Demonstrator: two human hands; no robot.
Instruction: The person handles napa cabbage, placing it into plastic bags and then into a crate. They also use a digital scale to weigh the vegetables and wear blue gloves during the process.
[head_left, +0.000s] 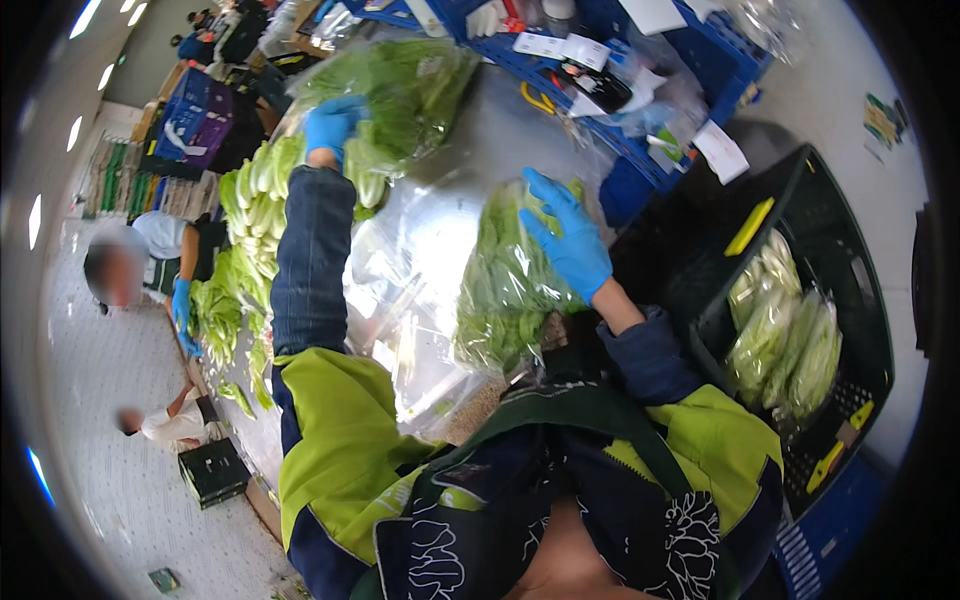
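My left hand (328, 127), in a blue glove, reaches to the far side of the steel table (510, 112). Its blurred fingers are at the edge of a large clear bag of leafy greens (405, 82); whether they grip it cannot be told. Beside that wrist lies a pile of loose leafy greens with pale stems (262, 195). Close to my body is another clear plastic bag of leafy greens (499, 277). My right hand (570, 236), also gloved in blue, lies over this bag's right side with fingers spread. Flat clear plastic bags (397, 300) lie between my arms.
On the right stands a dark crate (862, 315) holding several bagged greens (806, 352). A blue crate (720, 82) at the back holds papers, a black device and yellow-handled scissors (538, 99). A gloved co-worker (161, 255) handles greens at left; another person (172, 424) is beyond.
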